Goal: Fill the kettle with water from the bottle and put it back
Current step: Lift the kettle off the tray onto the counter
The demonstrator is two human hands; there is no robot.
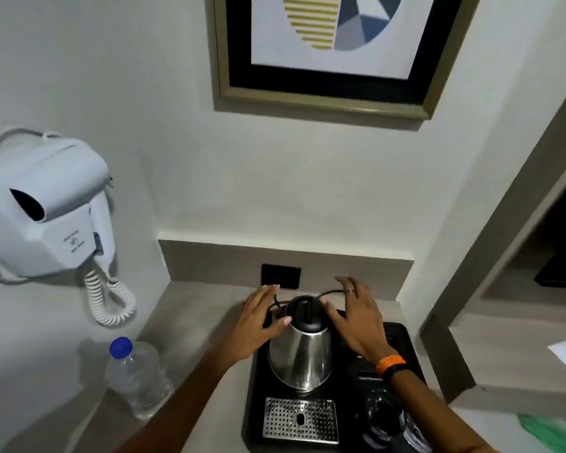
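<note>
A steel kettle point(300, 354) with a black lid stands on a black tray point(258, 380) on the counter. My left hand point(255, 325) hovers at its left side with fingers spread, the thumb touching the body just under the lid. On the kettle's right, my right hand point(356, 317) is spread too, its thumb at the lid's edge. Neither hand grips the kettle. A clear water bottle point(134, 377) with a blue cap stands upright on the counter to the left of the tray, apart from both hands.
A perforated metal drip grate point(299, 420) and a glass point(386, 413) sit at the tray's front. A black cord and wall socket point(280, 276) lie behind the kettle. A wall-mounted hair dryer point(43, 207) hangs at left, and a shelf unit point(504, 354) stands at right.
</note>
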